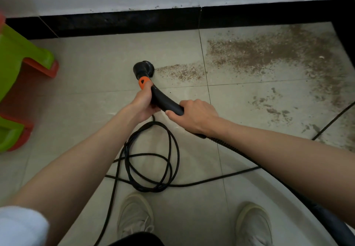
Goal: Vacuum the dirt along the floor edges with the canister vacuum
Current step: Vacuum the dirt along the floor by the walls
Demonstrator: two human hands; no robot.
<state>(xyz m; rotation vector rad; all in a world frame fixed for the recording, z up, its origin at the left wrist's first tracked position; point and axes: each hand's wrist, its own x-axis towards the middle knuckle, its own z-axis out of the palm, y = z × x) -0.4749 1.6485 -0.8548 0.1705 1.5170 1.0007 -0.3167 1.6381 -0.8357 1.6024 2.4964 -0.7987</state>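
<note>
A black round brush nozzle (142, 69) with an orange collar (144, 82) touches the tiled floor at the left end of a brown dirt patch (265, 53). My left hand (143, 103) grips the wand just behind the orange collar. My right hand (194, 115) grips the curved black handle (166, 101) further back. The ribbed hose (226, 145) runs from the handle under my right forearm toward the lower right. Dirt spreads over the tiles to the right, up to the black skirting (134, 22).
A black power cord (151, 155) lies coiled on the floor in front of my shoes (134, 215). A green and orange plastic stool (21, 67) stands at the left. A white curved object (278, 197) fills the lower right. A white wall rises above the skirting.
</note>
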